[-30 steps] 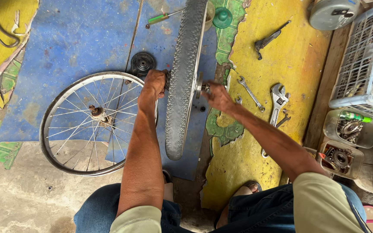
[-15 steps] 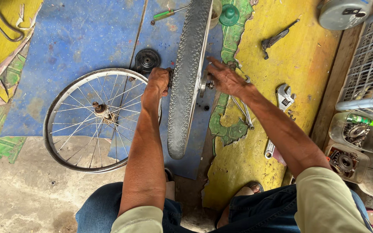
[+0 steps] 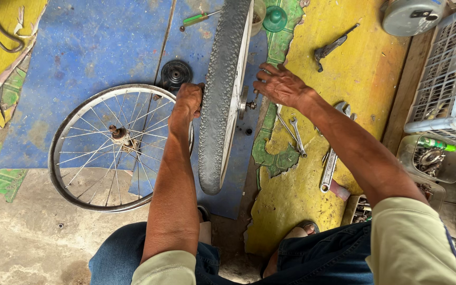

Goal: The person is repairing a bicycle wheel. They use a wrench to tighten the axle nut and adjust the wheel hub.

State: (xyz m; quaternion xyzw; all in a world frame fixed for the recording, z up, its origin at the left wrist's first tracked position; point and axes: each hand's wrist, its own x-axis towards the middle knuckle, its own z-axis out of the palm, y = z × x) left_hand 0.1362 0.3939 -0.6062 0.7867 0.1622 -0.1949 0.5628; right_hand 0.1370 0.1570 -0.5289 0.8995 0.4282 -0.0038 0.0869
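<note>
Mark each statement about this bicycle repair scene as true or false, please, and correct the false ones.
1. The left hand grips the upright wheel with the tyre. True.
2. The bare spoked rim stands upright against a wall. False: it lies flat on the floor, left of the tyred wheel.
3. The right hand is closed around a spanner. False: it is open, fingers spread, near the hub axle, and the spanners lie on the yellow floor beside it.
4. A screwdriver with a green handle lies on the blue mat. True.
5. A white wire basket sits at the right edge. True.
</note>
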